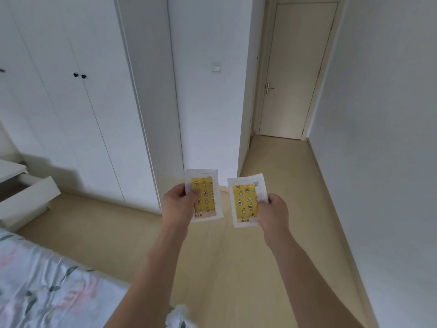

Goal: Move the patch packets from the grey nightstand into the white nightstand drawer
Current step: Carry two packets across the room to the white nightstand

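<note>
Two patch packets, white with a yellow patterned panel, are held up in front of me over the floor. My left hand (pixel 180 204) grips the left patch packet (pixel 207 197) by its left edge. My right hand (pixel 272 214) pinches the right patch packet (pixel 244 202) at its right edge. The white nightstand (pixel 11 170) stands at the far left, and its drawer (pixel 28 200) is pulled out, well to the left of both hands. The grey nightstand is not in view.
A bed with a floral cover (pixel 47 285) fills the lower left. White wardrobe doors (pixel 78 114) line the left wall. A shut door (pixel 295 72) ends a narrow corridor at the right. Pale wood floor (pixel 236 268) lies under my arms.
</note>
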